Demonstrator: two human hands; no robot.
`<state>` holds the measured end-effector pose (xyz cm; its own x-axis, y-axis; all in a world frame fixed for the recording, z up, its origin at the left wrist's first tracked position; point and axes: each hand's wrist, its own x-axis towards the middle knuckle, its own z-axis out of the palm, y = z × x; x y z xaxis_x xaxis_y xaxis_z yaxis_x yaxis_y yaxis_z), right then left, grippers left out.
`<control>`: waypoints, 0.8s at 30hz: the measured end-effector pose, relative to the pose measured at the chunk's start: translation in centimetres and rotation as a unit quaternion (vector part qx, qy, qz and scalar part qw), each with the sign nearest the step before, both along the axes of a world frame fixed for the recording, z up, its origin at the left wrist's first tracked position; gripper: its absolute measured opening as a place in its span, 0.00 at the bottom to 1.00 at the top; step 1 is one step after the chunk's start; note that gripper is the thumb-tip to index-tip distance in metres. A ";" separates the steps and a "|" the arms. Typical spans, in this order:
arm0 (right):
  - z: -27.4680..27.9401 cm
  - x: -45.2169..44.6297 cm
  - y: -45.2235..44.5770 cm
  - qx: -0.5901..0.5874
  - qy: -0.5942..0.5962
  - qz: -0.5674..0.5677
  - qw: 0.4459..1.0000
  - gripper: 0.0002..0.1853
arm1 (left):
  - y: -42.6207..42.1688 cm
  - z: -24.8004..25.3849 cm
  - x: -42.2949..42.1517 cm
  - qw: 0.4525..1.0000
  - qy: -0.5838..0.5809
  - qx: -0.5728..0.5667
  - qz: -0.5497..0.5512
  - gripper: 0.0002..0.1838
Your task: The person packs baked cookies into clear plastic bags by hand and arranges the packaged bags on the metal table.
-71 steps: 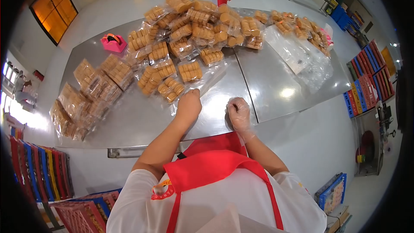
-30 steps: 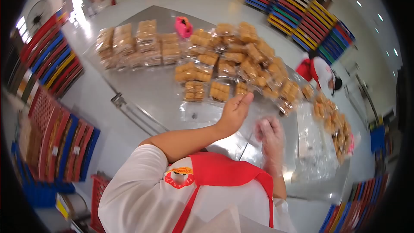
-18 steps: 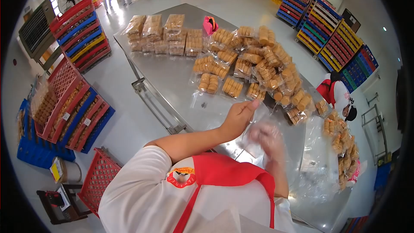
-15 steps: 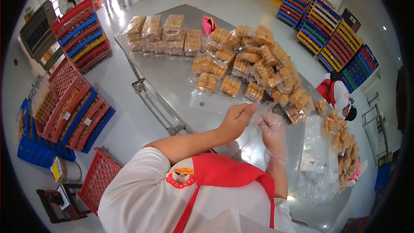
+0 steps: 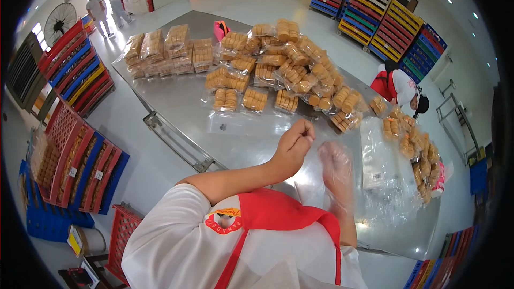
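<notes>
My bare left hand [image 5: 293,149] is closed over the steel table, thumb pressed against the curled fingers; whatever it may pinch is hidden. A little to its right, my right hand [image 5: 335,165] wears a clear plastic glove and is closed too, its fingers partly blurred. Clear plastic film [image 5: 311,188] shows between my forearms, but I cannot tell what it belongs to. Beyond both hands lies a heap of clear bags of round biscuits [image 5: 286,101]. A flat clear bag [image 5: 235,124] is on the table to the left, and a stack of flat bags [image 5: 376,155] is to the right.
Neatly stacked biscuit packs [image 5: 160,53] stand at the table's far left. More bagged biscuits [image 5: 423,166] lie at the right end. Coloured crates [image 5: 80,155] are piled left of the table [image 5: 187,96]. A co-worker [image 5: 399,83] bends beyond the right edge.
My hands, close together before, are now farther apart, the left fist turned more upright. The camera view has shifted, so the table and biscuits appear farther left.
</notes>
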<state>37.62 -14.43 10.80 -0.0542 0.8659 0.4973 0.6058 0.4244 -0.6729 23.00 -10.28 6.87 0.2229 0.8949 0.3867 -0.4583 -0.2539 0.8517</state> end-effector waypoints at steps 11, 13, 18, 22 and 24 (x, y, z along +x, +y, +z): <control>0.2 -0.2 -1.6 -0.077 0.069 0.044 0.994 0.05 | 0.2 0.1 0.6 0.990 0.098 0.019 0.104 0.18; 0.3 -0.2 -1.1 -0.081 0.122 -0.002 0.989 0.06 | -0.3 0.6 0.1 0.991 0.104 0.004 0.080 0.19; 0.5 -0.1 -1.1 -0.066 0.014 0.179 0.981 0.04 | -1.1 1.3 -0.4 0.993 0.105 0.000 0.058 0.21; 0.8 0.6 0.5 0.036 -0.047 0.087 0.994 0.03 | -0.7 1.2 -1.7 0.985 0.162 -0.004 -0.057 0.18; 1.0 0.5 0.2 0.066 -0.044 0.069 0.994 0.04 | -1.1 2.4 -3.1 0.967 0.181 -0.074 -0.165 0.16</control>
